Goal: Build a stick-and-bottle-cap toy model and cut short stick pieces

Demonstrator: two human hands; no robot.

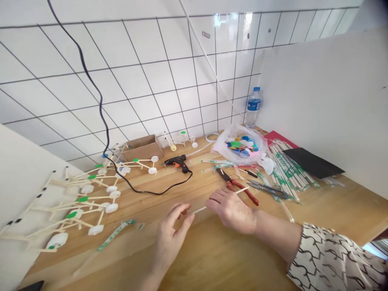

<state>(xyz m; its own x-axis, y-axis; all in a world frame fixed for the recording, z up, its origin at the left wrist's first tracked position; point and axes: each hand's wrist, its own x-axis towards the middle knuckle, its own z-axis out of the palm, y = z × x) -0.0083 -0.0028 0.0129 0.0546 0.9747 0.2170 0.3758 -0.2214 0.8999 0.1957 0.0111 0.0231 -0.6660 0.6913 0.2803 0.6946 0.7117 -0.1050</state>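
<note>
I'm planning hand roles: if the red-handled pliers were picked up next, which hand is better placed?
Probably the right hand: the red-handled pliers lie just beyond it, farther from the left hand. One drawback: it grips the thin stick, while the left hand looks open.

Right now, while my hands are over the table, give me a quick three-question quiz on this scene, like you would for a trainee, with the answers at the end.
1. Which hand is closed on the thin stick? A, the left; B, the right; C, neither.
2. True or false: the glue gun lies outside the cardboard box.
3. Fill in the colour: the pliers have ____ handles.

Key: 1. B, the right hand. 2. True. 3. Red.
</note>
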